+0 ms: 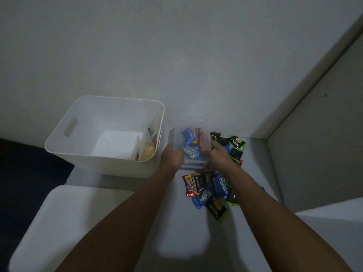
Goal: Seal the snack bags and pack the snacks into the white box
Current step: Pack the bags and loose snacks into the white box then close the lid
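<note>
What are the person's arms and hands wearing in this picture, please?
Nothing that shows: the left hand and right hand are bare, without gloves, and both forearms are uncovered, with no sleeve, watch or band in view. Rings cannot be made out in the dim light.

A dim, plain grey-white wall (176, 46) fills the upper frame, meeting a pale side panel (322, 118) along a beige edge at right, above a white surface (182, 232), with dark floor (23, 165) at the left edge.

A single wide-angle head camera looks steeply forward and down from close above the white desk (255, 242), facing its far edge against the wall.
</note>
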Tool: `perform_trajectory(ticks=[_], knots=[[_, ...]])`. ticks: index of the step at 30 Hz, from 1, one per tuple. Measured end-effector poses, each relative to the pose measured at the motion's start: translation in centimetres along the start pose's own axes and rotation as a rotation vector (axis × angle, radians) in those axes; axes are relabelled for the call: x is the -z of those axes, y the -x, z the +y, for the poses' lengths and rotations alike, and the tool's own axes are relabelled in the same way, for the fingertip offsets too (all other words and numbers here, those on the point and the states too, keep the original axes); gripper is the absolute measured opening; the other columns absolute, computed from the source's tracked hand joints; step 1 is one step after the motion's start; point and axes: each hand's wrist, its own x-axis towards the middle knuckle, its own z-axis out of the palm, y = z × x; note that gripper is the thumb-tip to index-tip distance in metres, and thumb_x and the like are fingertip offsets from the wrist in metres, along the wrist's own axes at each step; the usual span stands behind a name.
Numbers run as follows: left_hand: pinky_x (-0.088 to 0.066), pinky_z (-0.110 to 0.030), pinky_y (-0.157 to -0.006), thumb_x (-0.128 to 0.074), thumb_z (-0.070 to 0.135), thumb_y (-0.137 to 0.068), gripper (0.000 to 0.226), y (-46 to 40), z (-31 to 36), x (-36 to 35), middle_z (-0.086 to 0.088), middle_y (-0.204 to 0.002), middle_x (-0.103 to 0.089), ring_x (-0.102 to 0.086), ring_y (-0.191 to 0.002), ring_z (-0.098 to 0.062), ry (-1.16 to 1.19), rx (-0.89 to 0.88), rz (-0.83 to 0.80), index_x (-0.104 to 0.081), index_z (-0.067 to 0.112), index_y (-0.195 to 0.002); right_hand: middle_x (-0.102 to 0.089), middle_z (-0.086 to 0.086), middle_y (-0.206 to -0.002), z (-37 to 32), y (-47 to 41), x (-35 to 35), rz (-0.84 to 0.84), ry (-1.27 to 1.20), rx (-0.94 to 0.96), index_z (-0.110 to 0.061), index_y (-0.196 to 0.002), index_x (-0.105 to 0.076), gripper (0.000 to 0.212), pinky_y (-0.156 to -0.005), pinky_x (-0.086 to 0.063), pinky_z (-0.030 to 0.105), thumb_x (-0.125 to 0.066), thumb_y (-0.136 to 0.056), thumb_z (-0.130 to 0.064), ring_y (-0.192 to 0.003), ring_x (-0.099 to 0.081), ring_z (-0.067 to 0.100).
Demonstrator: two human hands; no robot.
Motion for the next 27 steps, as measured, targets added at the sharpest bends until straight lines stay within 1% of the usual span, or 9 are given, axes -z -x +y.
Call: perform_trajectory(ticks=[2,5,7,10,12,15,20,25,27], knots=[[-0.059,-0.045,-0.074,-0.054,0.022,-0.083,0.035,0.6,1.5,0.2,-0.005,-0.084,-0.064,-0.066,-0.077,-0.025,0.013,-0.011,-0.015,-0.061,0.012,-0.115,-0.067,0.009,-0.104,-1.7,1.2,1.0,0.044,-0.002,0.025,-0.02,-0.109,-0.06,0.02,-0.078,-0.058,0.05,-0.059,-0.089,-0.013,-0.091,-0.067,0.031],[-0.052,-0.033,-0.064,-0.056,0.023,-0.08,0.012,2.2,4.5,0.8,-0.001,-0.071,-0.057,-0.059,-0.068,-0.02,-0.016,-0.072,-0.007,-0.063,0.013,-0.081,-0.069,0.012,-0.102,-4.5,3.3,2.2,0.078,-0.003,0.052,-0.01,-0.108,-0.063,0.027,-0.072,-0.06,0.045,-0.065,-0.081,-0.013,-0.091,-0.067,0.032],[-0.049,-0.031,-0.062,-0.056,0.025,-0.079,0.016,3.2,6.6,1.5,-0.001,-0.069,-0.057,-0.058,-0.068,-0.021,-0.03,-0.106,0.009,-0.059,0.014,-0.069,-0.069,0.011,-0.098,-6.5,4.7,2.7,0.084,-0.004,0.07,-0.01,-0.104,-0.064,0.024,-0.073,-0.06,0.046,-0.066,-0.08,-0.012,-0.087,-0.068,0.031],[-0.057,-0.044,-0.075,-0.054,0.036,-0.069,0.028,4.1,9.0,3.1,-0.011,-0.087,-0.068,-0.066,-0.083,-0.031,0.009,-0.127,0.034,-0.064,0.01,-0.075,-0.067,0.01,-0.093,-9.6,6.6,2.5,0.094,-0.025,0.101,-0.01,-0.107,-0.065,0.029,-0.068,-0.061,0.042,-0.067,-0.078,-0.01,-0.076,-0.067,0.029],[-0.057,-0.052,-0.077,-0.052,0.04,-0.064,0.039,4.7,10.5,4.6,-0.02,-0.1,-0.069,-0.068,-0.089,-0.036,0.032,-0.17,0.05,-0.067,0.007,-0.078,-0.067,0.011,-0.093,-11.4,7.5,2.1,0.104,-0.022,0.124,-0.009,-0.107,-0.066,0.032,-0.069,-0.061,0.044,-0.069,-0.076,-0.012,-0.076,-0.067,0.029],[-0.058,-0.054,-0.074,-0.059,0.035,-0.075,0.023,6.1,12.3,7.5,-0.018,-0.1,-0.068,-0.068,-0.085,-0.036,0.119,-0.191,0.07,-0.062,0.013,-0.07,-0.068,0.011,-0.091,-13.9,8.6,0.6,0.081,0.003,0.176,-0.011,-0.105,-0.068,0.029,-0.075,-0.06,0.048,-0.071,-0.076,-0.014,-0.078,-0.068,0.03],[-0.053,-0.037,-0.065,-0.064,0.03,-0.079,0.016,5.9,12.7,13.8,-0.005,-0.083,-0.063,-0.058,-0.068,-0.023,0.255,-0.171,0.116,-0.062,0.016,-0.072,-0.069,0.016,-0.098,-16.9,8.9,-4.3,-0.03,0.051,0.242,-0.008,-0.109,-0.065,0.033,-0.074,-0.061,0.047,-0.072,-0.078,-0.016,-0.084,-0.069,0.032],[-0.046,-0.026,-0.057,-0.063,0.028,-0.08,0.018,4.2,11.3,21.3,-0.004,-0.076,-0.058,-0.053,-0.057,-0.019,0.247,-0.125,0.146,-0.063,0.014,-0.091,-0.068,0.017,-0.089,-18.6,7.3,-11.5,-0.141,0.06,0.216,-0.005,-0.105,-0.063,0.033,-0.066,-0.059,0.04,-0.076,-0.074,-0.011,-0.068,-0.069,0.029],[-0.045,-0.025,-0.056,-0.061,0.024,-0.081,0.013,3.4,10.5,23.9,-0.006,-0.076,-0.057,-0.053,-0.059,-0.021,0.218,-0.091,0.161,-0.061,0.013,-0.087,-0.067,0.015,-0.082,-18.6,6.3,-14.5,-0.179,0.081,0.192,-0.008,-0.097,-0.061,0.028,-0.068,-0.06,0.043,-0.077,-0.074,-0.009,-0.062,-0.068,0.026]])
